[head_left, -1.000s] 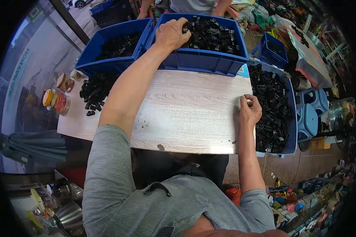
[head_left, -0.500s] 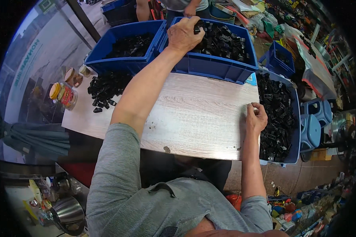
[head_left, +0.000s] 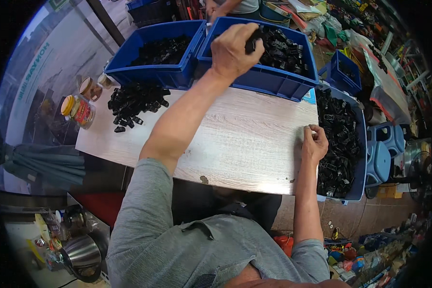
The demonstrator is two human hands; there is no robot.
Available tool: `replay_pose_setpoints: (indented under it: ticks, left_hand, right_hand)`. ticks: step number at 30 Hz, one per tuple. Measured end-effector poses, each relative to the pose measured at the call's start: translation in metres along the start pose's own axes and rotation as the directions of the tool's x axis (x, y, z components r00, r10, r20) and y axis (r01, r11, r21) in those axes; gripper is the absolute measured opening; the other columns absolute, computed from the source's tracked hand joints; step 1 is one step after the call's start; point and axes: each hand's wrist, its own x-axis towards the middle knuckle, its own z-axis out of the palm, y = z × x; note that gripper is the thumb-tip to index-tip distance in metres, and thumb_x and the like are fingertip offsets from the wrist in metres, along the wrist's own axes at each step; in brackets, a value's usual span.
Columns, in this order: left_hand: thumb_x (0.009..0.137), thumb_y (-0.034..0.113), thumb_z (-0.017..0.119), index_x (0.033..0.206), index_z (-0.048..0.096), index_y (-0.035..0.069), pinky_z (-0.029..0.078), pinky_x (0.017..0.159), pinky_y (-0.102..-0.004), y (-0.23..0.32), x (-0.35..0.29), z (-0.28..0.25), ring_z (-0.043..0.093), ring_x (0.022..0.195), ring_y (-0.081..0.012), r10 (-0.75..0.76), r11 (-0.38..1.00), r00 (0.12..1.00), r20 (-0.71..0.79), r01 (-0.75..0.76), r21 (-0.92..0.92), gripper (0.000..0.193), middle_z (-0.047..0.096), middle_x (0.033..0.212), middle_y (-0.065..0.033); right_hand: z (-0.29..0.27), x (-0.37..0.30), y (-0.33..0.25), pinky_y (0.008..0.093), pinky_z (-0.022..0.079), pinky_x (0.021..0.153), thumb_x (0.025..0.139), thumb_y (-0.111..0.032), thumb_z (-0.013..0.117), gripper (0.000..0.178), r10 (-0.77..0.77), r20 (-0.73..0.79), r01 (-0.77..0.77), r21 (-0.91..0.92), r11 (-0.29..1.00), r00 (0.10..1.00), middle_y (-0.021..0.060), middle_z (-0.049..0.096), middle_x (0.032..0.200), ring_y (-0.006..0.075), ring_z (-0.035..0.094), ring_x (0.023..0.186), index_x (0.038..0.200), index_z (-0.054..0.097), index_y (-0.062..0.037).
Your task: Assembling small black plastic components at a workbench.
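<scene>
Now left hand (head_left: 233,50) has lifted out of the blue bin (head_left: 278,81), closed on black plastic parts (head_left: 254,42), while right hand (head_left: 314,144), loosely curled and seemingly empty, stays at the table (head_left: 235,139) edge.

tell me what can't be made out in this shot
Head view only:
- What the left hand grips: its fingers cover all but a bit of black part above the blue bin.
- Whether the right hand pinches anything: curled fingers hide it.
- Shapes of single parts in the black pile: too small.
</scene>
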Motion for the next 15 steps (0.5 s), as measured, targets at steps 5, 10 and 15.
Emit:
replay_pose_setpoints:
  ticks: [5, 10, 15]
  left_hand:
    - [0.073, 0.013, 0.075, 0.106, 0.066, 0.011, 0.057, 0.066, -0.0378, 0.024, -0.045, -0.021, 0.068, 0.076, -0.0299, 0.054, 0.997, 0.997, 0.056, -0.052, -0.049, 0.034, 0.068, 0.097, -0.0102]
    - [0.073, 0.015, 0.075, 0.107, 0.068, 0.014, 0.057, 0.065, -0.0389, 0.04, -0.095, -0.033, 0.067, 0.076, -0.0289, -0.058, 0.998, 0.964, 0.26, 0.065, -0.021, 0.034, 0.068, 0.099, -0.0086]
    - [0.076, 0.024, 0.079, 0.114, 0.07, 0.012, 0.052, 0.086, -0.0441, 0.043, -0.123, -0.032, 0.064, 0.106, -0.0301, -0.206, 0.975, 0.841, 0.5, 0.132, 0.179, 0.041, 0.068, 0.114, -0.0117]
  right_hand:
    - [-0.004, -0.003, -0.015, 0.0277, 0.044, 0.058, 0.083, -0.027, 0.077, 0.022, 0.06, 0.038, -0.061, 0.017, 0.998, 0.997, -0.0012, 0.06, 0.065, 0.009, 0.054, 0.058, 0.097, 0.075, -0.0103]
    - [-0.003, -0.002, -0.01, 0.0302, 0.049, 0.065, 0.082, -0.03, 0.077, 0.024, 0.062, 0.036, -0.062, 0.011, 0.998, 0.997, 0.0015, 0.065, 0.067, 0.0114, 0.058, 0.061, 0.098, 0.076, -0.0116]
    - [-0.002, -0.003, -0.008, 0.0301, 0.049, 0.065, 0.082, -0.029, 0.077, 0.022, 0.048, 0.044, -0.049, 0.028, 0.998, 0.998, 0.0024, 0.066, 0.067, 0.0124, 0.059, 0.061, 0.096, 0.076, -0.0119]
